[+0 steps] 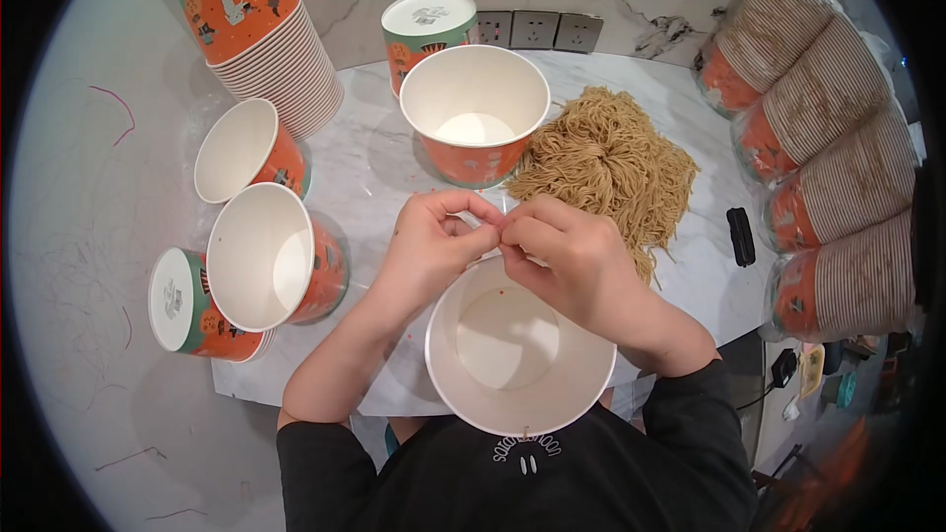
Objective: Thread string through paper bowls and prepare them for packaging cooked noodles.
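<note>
My left hand (440, 239) and my right hand (565, 254) meet fingertip to fingertip, both pinched closed. What they pinch, if anything, is too small to make out. Just below them, close to my body, is a large white-lined paper tub (507, 389), its mouth facing up and a tiny red speck on its inner wall. Beyond my hands stands another open paper tub (476, 163), orange outside with a green base. To the right of that tub lies a heap of tan strands (616, 153), like yarn or noodles, near my right hand.
At left are two open tubs (261, 256) (236, 150), a tub lying on its side (202, 305) and a tall leaning tub stack (266, 49). An upside-down tub (431, 25) stands by wall sockets (532, 30). Bagged tub stacks (838, 177) and a small black object (741, 236) are at right.
</note>
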### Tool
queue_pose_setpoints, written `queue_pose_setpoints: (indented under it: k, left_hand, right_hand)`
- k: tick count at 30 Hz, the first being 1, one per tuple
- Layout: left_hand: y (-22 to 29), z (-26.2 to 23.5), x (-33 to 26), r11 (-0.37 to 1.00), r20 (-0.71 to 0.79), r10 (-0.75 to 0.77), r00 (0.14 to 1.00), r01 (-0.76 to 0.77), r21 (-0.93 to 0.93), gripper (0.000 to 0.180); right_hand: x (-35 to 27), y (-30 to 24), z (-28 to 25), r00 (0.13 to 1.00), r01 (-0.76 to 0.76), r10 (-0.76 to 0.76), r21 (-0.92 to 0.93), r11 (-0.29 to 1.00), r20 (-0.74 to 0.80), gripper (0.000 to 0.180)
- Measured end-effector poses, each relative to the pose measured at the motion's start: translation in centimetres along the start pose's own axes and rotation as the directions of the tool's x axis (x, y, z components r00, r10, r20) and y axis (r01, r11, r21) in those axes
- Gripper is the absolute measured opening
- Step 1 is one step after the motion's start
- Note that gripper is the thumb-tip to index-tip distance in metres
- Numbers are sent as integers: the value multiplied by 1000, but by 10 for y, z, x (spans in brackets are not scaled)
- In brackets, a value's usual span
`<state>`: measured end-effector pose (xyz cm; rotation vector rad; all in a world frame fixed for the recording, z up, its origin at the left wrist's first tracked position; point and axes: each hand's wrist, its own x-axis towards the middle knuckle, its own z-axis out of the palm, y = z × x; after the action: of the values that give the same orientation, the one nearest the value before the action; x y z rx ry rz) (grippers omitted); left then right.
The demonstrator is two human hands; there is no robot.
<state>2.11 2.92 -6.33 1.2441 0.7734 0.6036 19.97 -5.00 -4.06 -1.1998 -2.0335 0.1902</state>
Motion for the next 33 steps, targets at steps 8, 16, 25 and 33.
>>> queue_pose_setpoints:
  k: [8,16,25,33]
  left_hand:
    - [-9,-9,10,986,77,-59,995,70,-152,4]
    - [-6,-6,9,947,135,-120,983,154,-281,14]
    - [-10,5,7,984,-79,107,991,-117,-136,11]
    - [-7,8,0,933,-188,325,927,-282,224,10]
  right_hand:
    - [0,-2,0,994,-100,103,72,992,-36,14]
    - [1,-2,-5,996,-90,91,158,983,-2,15]
    - [10,17,-3,974,-207,225,347,915,-14,14]
    - [20,35,-8,768,-609,506,692,389,392,10]
